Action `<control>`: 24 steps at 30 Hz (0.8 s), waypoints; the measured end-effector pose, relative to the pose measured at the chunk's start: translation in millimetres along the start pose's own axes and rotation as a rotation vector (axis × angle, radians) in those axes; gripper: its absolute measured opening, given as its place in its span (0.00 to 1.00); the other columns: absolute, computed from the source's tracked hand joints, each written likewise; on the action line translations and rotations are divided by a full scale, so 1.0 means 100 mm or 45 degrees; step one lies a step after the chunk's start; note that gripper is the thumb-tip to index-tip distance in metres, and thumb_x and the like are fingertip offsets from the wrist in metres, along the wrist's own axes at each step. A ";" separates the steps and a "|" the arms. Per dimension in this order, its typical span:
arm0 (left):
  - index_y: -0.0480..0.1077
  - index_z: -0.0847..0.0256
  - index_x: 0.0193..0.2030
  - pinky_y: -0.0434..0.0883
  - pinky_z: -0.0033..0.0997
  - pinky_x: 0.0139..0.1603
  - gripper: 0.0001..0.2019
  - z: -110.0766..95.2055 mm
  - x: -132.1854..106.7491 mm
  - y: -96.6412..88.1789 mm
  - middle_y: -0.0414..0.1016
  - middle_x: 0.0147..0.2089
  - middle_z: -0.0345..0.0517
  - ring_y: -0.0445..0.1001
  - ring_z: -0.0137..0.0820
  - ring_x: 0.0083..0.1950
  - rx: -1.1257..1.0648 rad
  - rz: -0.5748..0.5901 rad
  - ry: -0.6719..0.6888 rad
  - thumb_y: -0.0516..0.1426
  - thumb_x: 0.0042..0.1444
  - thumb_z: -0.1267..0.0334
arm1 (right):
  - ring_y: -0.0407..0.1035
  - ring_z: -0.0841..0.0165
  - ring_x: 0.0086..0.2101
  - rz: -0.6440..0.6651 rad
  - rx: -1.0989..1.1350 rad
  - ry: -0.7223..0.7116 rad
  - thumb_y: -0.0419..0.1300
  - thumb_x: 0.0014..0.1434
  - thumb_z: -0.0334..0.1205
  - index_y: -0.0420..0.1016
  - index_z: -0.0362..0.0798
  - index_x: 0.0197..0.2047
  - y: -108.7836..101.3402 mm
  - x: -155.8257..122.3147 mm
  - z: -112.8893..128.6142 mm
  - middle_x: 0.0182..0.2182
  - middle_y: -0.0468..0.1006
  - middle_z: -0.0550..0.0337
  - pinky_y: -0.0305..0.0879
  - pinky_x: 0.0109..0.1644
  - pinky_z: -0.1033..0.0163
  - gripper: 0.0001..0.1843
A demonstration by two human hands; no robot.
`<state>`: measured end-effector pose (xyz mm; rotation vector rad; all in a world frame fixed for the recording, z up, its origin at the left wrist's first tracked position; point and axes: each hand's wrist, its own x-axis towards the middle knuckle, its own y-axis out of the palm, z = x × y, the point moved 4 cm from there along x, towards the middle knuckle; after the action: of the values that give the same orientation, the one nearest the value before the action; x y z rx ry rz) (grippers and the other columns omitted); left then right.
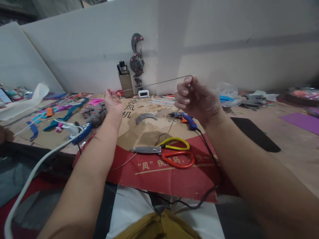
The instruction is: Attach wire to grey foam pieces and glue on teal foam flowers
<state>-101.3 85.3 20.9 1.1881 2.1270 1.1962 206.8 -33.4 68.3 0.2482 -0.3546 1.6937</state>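
A thin grey cord (154,83) is stretched taut in the air between my two hands above the table. My left hand (112,100) pinches its left end, fingers closed. My right hand (195,99) is closed around the right end, where the cord loops over my fingers and hangs down to the cardboard (149,132). Below them lie scissors (169,153) with one yellow and one red handle. A blue glue gun (185,119) rests just under my right hand, its black cable trailing toward me.
A brown bottle (125,79) and a grey decorated bow shape (137,59) stand against the white wall. A small white timer (143,93) sits beside them. Coloured foam pieces and tools (64,114) crowd the left. A black sheet (254,132) and purple sheet (302,122) lie right.
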 end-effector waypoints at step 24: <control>0.73 0.63 0.31 0.55 0.23 0.22 0.09 0.70 -1.12 0.39 0.66 0.21 0.36 0.58 0.19 0.20 1.195 1.194 -0.165 0.60 0.55 0.60 | 0.64 0.67 0.30 0.119 -0.763 -0.282 0.55 0.61 0.45 0.71 0.48 0.29 0.62 -0.09 -0.43 0.27 0.73 0.58 0.58 0.37 0.61 0.13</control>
<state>26.7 35.8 11.0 2.7644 2.0734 0.2517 148.2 -34.0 19.8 -0.0281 -1.0268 1.5746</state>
